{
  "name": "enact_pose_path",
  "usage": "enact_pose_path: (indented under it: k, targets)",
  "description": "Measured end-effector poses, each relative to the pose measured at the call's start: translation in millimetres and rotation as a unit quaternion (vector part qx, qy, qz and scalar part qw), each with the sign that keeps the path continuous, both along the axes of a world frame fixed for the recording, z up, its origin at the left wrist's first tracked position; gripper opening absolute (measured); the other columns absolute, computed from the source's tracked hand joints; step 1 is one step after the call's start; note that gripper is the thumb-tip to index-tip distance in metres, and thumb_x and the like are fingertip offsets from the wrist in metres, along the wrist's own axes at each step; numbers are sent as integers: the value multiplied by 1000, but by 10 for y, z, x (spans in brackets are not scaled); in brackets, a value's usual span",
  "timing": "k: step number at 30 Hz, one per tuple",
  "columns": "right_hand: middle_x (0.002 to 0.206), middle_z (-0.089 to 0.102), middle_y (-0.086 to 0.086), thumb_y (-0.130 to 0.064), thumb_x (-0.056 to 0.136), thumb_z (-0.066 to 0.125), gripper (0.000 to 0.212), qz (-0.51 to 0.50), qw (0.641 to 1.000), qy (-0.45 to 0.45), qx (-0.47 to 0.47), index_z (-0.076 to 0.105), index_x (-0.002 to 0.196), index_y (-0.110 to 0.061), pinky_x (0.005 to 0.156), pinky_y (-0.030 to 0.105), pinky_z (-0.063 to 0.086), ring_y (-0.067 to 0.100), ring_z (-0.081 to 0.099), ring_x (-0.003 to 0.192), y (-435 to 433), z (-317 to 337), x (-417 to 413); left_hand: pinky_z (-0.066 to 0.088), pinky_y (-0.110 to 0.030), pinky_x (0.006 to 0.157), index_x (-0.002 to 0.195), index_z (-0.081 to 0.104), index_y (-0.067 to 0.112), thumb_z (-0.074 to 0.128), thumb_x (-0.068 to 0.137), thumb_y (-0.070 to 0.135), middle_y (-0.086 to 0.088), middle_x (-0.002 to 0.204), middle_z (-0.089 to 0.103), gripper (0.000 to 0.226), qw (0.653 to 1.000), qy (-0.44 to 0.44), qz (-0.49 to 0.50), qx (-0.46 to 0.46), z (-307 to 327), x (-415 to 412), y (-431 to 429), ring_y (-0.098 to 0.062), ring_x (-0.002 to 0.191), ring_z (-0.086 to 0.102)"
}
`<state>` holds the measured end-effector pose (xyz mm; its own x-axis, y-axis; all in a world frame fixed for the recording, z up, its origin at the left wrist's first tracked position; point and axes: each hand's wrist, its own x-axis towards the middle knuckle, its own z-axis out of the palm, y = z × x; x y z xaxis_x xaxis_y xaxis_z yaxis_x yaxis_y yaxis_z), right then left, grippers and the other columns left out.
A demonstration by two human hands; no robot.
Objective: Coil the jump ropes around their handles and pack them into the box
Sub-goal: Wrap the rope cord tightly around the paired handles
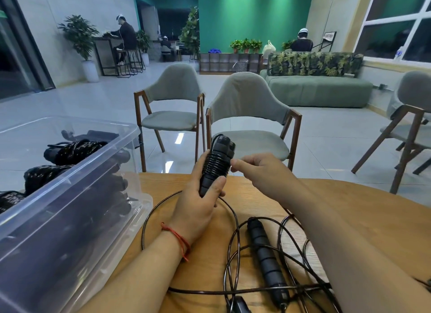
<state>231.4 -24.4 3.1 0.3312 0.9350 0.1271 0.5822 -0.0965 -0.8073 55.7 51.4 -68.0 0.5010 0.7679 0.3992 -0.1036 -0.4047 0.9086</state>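
Observation:
My left hand (200,203) grips a pair of black jump rope handles (215,161) held upright above the wooden table (363,210). Thin black rope is wound in several turns round their middle. My right hand (256,170) pinches the rope just right of the coil. Loose black rope (235,221) trails over the table toward me. Another black handle (265,256) lies flat on the table among rope loops. A clear plastic box (77,196) on the left holds several coiled black ropes (72,149).
Two grey chairs (247,116) with wooden frames stand just beyond the table's far edge. A third chair (410,126) is at the right. A green sofa (319,88) and people seated at desks are far back.

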Motion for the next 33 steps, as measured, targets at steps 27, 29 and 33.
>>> enact_pose_path:
  k: [27,29,33]
  targets:
    - [79,67,-3,-65,91,66,42,120,982,136,53,75,100,-25,66,28,43,14,53,73,-83,102,-41,63,-29,54,143,63,10,82,85,57,-28,122,70,77,835,-156,-356,-389,172,-195,-70,-26,77,77]
    - [71,61,-12,-62,90,72,38,118,983,135,46,74,100,-26,65,29,42,10,50,68,-77,100,-5,60,-28,52,138,67,13,80,86,55,-27,119,71,67,861,-161,-320,-361,171,-171,-63,-23,71,72]
    - [73,70,-19,-51,92,75,33,79,987,125,56,81,109,-24,69,27,39,-5,58,61,-68,123,48,57,-30,57,140,60,12,59,96,54,-25,118,71,61,924,-136,-218,-282,158,-83,-78,-23,72,67]
